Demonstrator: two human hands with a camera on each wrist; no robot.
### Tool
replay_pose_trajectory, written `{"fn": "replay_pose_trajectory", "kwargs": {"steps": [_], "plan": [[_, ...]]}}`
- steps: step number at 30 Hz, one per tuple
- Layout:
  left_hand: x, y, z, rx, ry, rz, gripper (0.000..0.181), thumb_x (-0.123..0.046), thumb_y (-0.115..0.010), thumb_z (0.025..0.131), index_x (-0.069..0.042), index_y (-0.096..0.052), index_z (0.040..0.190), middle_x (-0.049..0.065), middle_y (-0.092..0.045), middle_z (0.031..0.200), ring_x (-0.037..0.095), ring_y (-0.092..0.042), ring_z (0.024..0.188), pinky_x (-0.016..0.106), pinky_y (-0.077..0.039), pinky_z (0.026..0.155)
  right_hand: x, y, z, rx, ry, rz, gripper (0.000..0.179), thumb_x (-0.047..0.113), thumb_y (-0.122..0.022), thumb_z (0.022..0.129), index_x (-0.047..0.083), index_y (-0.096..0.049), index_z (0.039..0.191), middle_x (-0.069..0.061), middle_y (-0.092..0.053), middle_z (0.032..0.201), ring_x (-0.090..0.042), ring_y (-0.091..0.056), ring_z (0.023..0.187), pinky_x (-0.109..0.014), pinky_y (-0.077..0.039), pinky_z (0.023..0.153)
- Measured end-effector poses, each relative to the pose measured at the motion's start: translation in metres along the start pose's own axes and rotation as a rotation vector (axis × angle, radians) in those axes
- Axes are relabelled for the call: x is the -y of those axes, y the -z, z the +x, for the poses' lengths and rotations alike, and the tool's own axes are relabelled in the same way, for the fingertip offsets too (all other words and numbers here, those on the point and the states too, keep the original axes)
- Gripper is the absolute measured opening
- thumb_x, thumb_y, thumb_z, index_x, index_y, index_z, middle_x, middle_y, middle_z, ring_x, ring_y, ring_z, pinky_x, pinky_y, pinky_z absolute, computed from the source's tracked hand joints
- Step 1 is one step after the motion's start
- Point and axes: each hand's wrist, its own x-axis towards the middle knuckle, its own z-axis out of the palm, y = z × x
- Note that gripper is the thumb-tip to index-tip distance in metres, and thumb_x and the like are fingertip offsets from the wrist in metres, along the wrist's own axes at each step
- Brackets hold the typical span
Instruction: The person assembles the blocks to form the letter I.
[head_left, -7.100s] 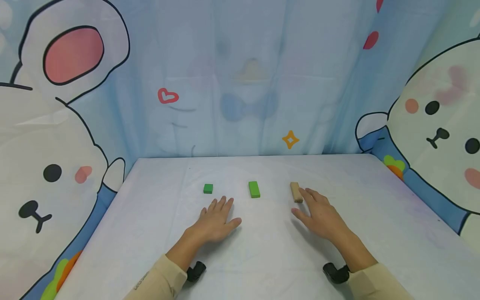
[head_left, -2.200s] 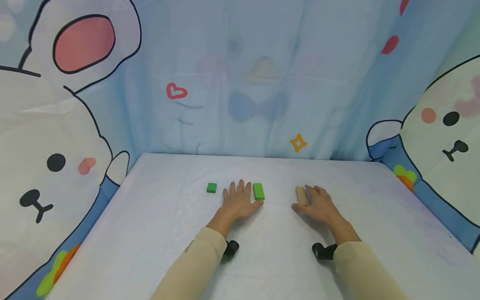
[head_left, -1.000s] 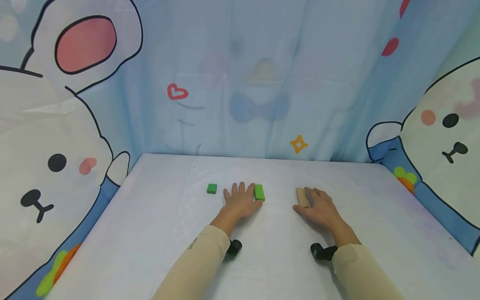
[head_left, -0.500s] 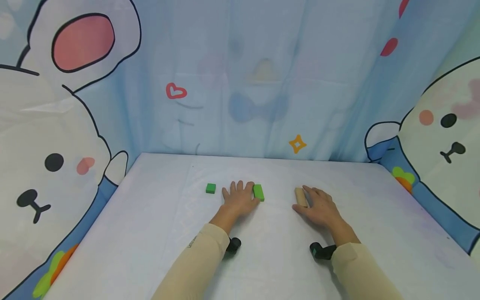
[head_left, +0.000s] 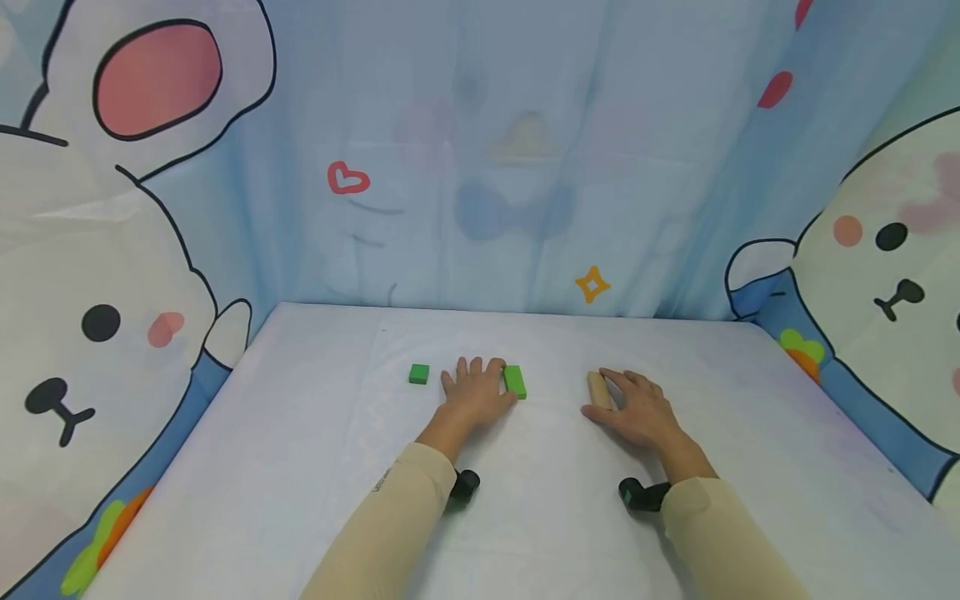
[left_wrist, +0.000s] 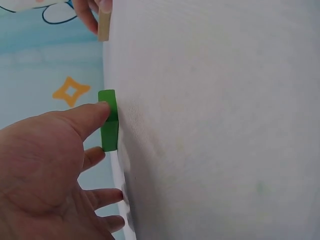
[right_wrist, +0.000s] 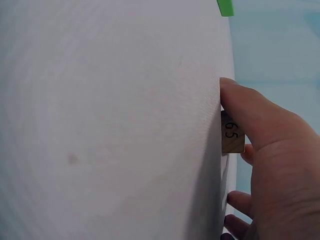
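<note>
Three small blocks stand on the white-covered table (head_left: 555,517). My left hand (head_left: 476,398) has its thumb and index finger on a light green rectangular block (head_left: 516,381), pinching it at its near end and far left corner; the other fingers spread over the cloth. The left wrist view shows the thumb against the green block (left_wrist: 110,137). On the right, my right hand (head_left: 637,412) holds a plain wooden block (head_left: 597,390) between thumb and index finger. In the right wrist view, the wooden block's end (right_wrist: 232,140) bears dark printed digits.
A darker green, shorter block (head_left: 418,374) sits left of my left hand, untouched. Behind the table hangs a blue curtain (head_left: 420,225) with cartoon figures. A black wrist camera (head_left: 465,486) is on the left wrist and another camera (head_left: 641,495) on the right.
Since the earliest frame, my left hand has moved right from near the dark green block to the light green one, and my right hand has closed onto the wooden block. The last second shows little movement.
</note>
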Motion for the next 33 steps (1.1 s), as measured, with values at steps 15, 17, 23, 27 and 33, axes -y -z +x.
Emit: {"fn": "replay_pose_trajectory", "kwargs": {"steps": [15,17,23,27,33], "plan": [[0.0004,0.0065,0.0022,0.000,0.012,-0.095,0.059,-0.041,-0.065,0.098,-0.022,-0.048,0.151,0.019,-0.040,0.158,0.045,-0.018,0.157,0.068,-0.013,0.123,-0.0040,-0.0010,0.0023,-0.019,-0.004,0.032,0.092,0.057,-0.069,0.091,0.005,-0.033,0.159,-0.036,-0.024,0.160,-0.058,-0.022,0.147,-0.075,-0.023,0.116],[-0.0001,0.0073,0.0022,0.000,0.016,-0.097,0.061,-0.041,-0.066,0.098,-0.022,-0.047,0.152,0.018,-0.040,0.158,0.044,-0.018,0.156,0.068,-0.012,0.123,-0.0036,-0.0003,0.0022,-0.020,-0.005,0.035,0.092,0.056,-0.069,0.091,0.005,-0.033,0.159,-0.036,-0.024,0.160,-0.058,-0.022,0.147,-0.075,-0.023,0.116],[-0.0002,0.0078,0.0008,0.025,0.031,-0.072,0.067,-0.045,-0.063,0.099,-0.024,-0.042,0.159,0.018,-0.033,0.165,0.045,-0.016,0.158,0.068,-0.011,0.124,-0.0025,0.0000,0.0012,-0.011,-0.008,0.040,0.092,0.057,-0.069,0.092,0.005,-0.034,0.159,-0.036,-0.024,0.160,-0.059,-0.022,0.146,-0.075,-0.023,0.116],[-0.0009,0.0086,-0.0015,0.047,0.029,-0.068,0.065,-0.045,-0.061,0.100,-0.025,-0.043,0.159,0.020,-0.028,0.167,0.046,-0.013,0.158,0.068,-0.010,0.124,-0.0026,-0.0014,0.0005,-0.005,-0.026,0.040,0.092,0.058,-0.069,0.091,0.006,-0.034,0.159,-0.036,-0.024,0.160,-0.059,-0.022,0.146,-0.075,-0.023,0.116],[-0.0001,0.0082,-0.0003,0.049,0.022,-0.053,0.064,-0.046,-0.061,0.101,-0.025,-0.042,0.159,0.021,-0.027,0.168,0.047,-0.013,0.158,0.068,-0.011,0.124,-0.0043,-0.0031,0.0027,-0.024,-0.023,0.063,0.092,0.058,-0.071,0.090,0.006,-0.036,0.158,-0.035,-0.026,0.161,-0.056,-0.022,0.148,-0.074,-0.022,0.117]]}}
